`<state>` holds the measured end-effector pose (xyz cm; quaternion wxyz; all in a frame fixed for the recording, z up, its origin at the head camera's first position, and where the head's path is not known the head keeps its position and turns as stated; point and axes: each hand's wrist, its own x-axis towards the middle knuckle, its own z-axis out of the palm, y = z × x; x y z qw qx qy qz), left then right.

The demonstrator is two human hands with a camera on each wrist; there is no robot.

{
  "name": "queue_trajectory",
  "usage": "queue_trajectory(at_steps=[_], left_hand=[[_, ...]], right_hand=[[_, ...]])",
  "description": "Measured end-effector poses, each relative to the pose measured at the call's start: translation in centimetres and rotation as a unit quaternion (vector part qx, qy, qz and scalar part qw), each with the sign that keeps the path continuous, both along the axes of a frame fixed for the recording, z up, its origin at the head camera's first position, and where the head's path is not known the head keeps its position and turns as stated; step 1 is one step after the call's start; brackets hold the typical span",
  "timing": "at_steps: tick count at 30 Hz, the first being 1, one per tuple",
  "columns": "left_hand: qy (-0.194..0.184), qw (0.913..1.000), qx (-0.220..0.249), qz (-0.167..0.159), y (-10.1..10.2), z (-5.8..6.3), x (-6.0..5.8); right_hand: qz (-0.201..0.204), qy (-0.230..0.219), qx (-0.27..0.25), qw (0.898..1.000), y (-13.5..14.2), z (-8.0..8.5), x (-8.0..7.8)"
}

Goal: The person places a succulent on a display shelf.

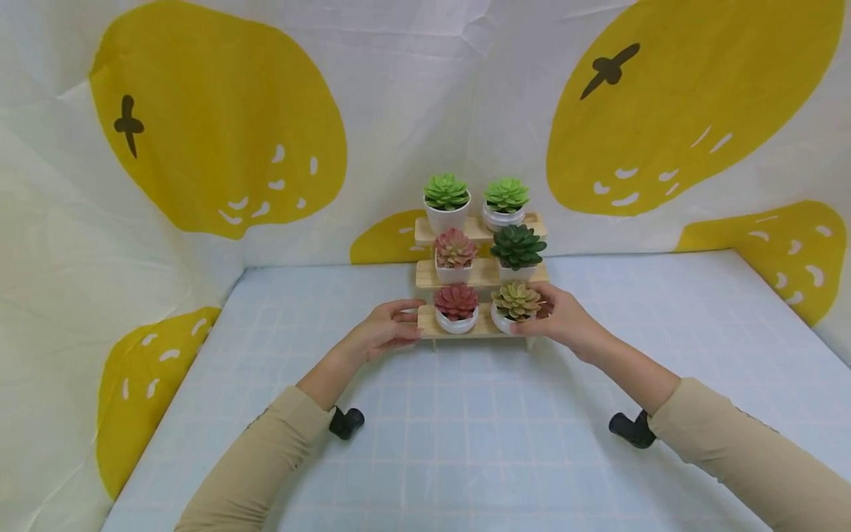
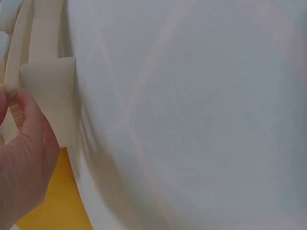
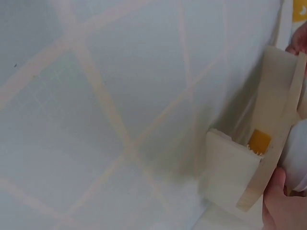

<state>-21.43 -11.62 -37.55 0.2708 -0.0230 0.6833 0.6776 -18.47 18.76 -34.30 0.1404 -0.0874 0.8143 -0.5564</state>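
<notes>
A three-tier wooden plant stand [image 1: 482, 275] stands at the back of the table, with potted succulents on each tier. My left hand [image 1: 388, 329] pinches the left end of its lowest board; the left wrist view shows thumb and fingertips on the board's edge [image 2: 14, 62]. My right hand [image 1: 565, 318] holds the white pot of the yellow-green succulent [image 1: 517, 300] at the right of the lowest tier, thumb in front, fingers around the far side. In the right wrist view, the thumb [image 3: 276, 184] lies against the white pot [image 3: 295, 155]. Left of that pot sits the dark-pink succulent [image 1: 456, 301].
The middle tier bears a pink succulent [image 1: 455, 251] and a dark green one [image 1: 518, 247]. Two light green succulents [image 1: 446, 193] stand on top. Behind hangs a white cloth [image 1: 412, 89] with yellow fruit prints. A pale blue checked cloth [image 1: 465, 443] covers the table.
</notes>
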Motion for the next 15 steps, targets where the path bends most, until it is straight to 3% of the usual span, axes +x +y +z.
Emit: queue_trajectory(at_steps=[15], left_hand=[[0.012, 0.9999, -0.005, -0.007, -0.2, 0.1, -0.3]], right_hand=[[0.020, 0.015, 0.018, 1.000, 1.8, 1.0, 0.4]])
